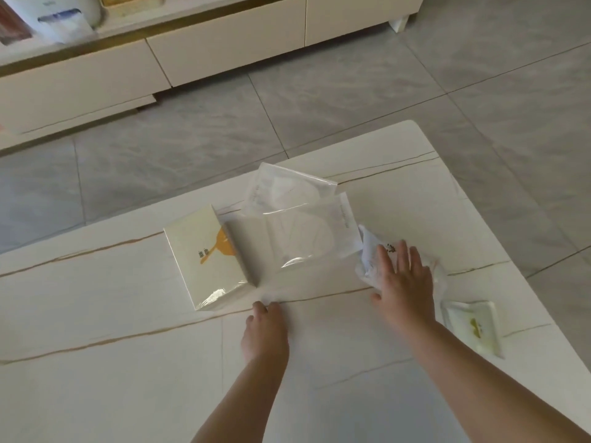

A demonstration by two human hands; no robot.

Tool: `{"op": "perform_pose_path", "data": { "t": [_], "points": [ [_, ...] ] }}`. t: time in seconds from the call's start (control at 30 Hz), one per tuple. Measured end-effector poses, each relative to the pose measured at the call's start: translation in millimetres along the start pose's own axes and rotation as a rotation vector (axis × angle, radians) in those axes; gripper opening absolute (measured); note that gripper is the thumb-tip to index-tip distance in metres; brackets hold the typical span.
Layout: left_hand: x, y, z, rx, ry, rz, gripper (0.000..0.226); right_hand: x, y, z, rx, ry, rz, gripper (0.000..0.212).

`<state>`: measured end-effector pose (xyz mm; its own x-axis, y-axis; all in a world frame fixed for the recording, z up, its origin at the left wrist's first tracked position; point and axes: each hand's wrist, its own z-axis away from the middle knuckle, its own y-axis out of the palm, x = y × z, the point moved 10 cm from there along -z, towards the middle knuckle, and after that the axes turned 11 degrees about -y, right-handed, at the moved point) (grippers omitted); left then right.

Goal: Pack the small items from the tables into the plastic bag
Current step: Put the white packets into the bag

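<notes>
A thin, see-through plastic bag (319,346) lies flat on the white table (96,314) between my arms, and its outline is faint. My left hand (263,334) has curled fingers that pinch the bag's far left corner. My right hand (404,282) lies flat with straight fingers on a crumpled white packet (371,251). A cream tissue pack with an orange print (204,260) sits left of centre. Two clear flat packets with white contents (307,238) (284,190) overlap behind it. A small clear packet with a yellow print (473,327) lies by my right forearm.
The table's right edge runs close to the small packet, with grey floor tiles (351,91) beyond. A low cream cabinet (192,49) stands across the floor with white containers on top. The near left of the table holds nothing.
</notes>
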<state>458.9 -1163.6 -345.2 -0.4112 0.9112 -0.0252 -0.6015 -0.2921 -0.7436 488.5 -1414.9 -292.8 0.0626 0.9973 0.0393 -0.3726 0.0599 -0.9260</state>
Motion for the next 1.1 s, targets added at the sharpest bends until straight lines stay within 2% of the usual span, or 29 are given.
{"op": "perform_pose_path", "data": {
  "t": [0.17, 0.3, 0.4, 0.53, 0.63, 0.77, 0.87, 1.0, 1.1],
  "points": [
    [-10.1, 2.4, -3.7, -0.017, 0.017, 0.084, 0.018, -8.3, 16.2, 5.1, 0.040, 0.010, 0.072, 0.101],
    [-22.4, 4.6, 4.6, 0.061, 0.017, 0.292, 0.019, 1.8, 23.0, 17.6, 0.067, -0.037, 0.076, 0.093],
    [-28.9, 10.3, 17.8, 0.142, 0.012, 0.468, 0.023, 1.0, 35.8, 31.2, 0.125, -0.032, 0.044, 0.097],
    [-32.0, 10.0, 28.8, 0.154, 0.021, 0.482, 0.027, 5.1, 47.3, 56.2, 0.176, -0.053, 0.027, 0.098],
    [-48.1, 12.2, 41.3, 0.201, 0.068, 0.464, 0.034, -5.9, 57.2, 83.3, 0.219, 0.034, -0.087, 0.100],
    [-91.5, 23.5, 69.5, 0.243, 0.180, 0.345, 0.044, -39.5, 58.4, 124.9, 0.137, 0.121, -0.188, 0.103],
    [-130.7, 40.3, 89.4, 0.271, 0.234, 0.306, 0.035, -76.0, 53.1, 155.2, 0.078, 0.199, -0.208, 0.103],
    [-185.4, 71.5, 122.3, 0.344, 0.313, 0.262, 0.012, -139.0, 55.6, 196.4, 0.063, 0.429, -0.245, 0.101],
    [-216.0, 93.7, 139.1, 0.366, 0.306, 0.290, 0.014, -177.9, 67.8, 220.4, 0.067, 0.596, -0.332, 0.097]
  ]
}}
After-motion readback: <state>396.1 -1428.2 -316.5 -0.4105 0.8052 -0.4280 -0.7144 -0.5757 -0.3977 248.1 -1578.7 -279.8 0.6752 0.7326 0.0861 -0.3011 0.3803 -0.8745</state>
